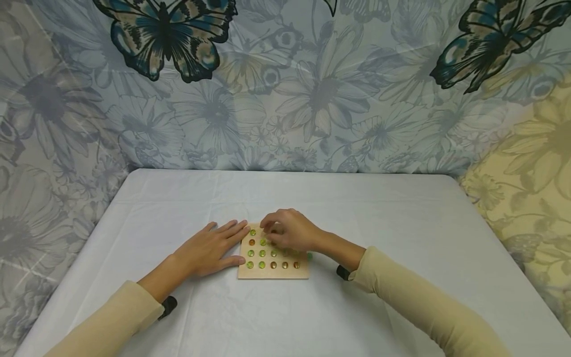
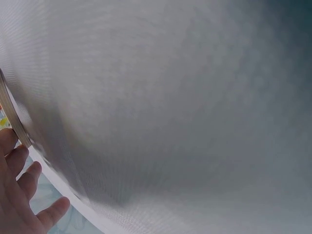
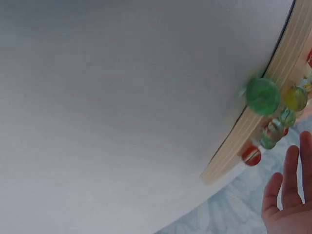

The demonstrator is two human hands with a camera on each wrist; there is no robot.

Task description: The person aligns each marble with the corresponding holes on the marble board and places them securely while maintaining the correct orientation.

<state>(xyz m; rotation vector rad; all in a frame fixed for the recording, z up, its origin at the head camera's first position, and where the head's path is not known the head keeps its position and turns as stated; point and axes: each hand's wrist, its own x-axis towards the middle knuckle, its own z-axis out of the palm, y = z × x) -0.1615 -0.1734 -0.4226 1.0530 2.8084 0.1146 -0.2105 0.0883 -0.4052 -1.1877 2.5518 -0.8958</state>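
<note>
A pale wooden board lies on the table, with rows of glass marbles in green, amber and brown. My left hand lies spread at the board's left side, fingertips and thumb touching its edge. Above the board's back part, my right hand is bent with index finger and thumb close over the marbles. I cannot tell whether they pinch one. Its other fingers look loosely extended in the right wrist view. A larger green marble shows beside the board's right edge. The right hand hides the back right marbles.
A white cloth covers the table. Behind it hangs a floral cloth with printed butterflies. A black wrist-worn device shows under the left sleeve, another by the right cuff.
</note>
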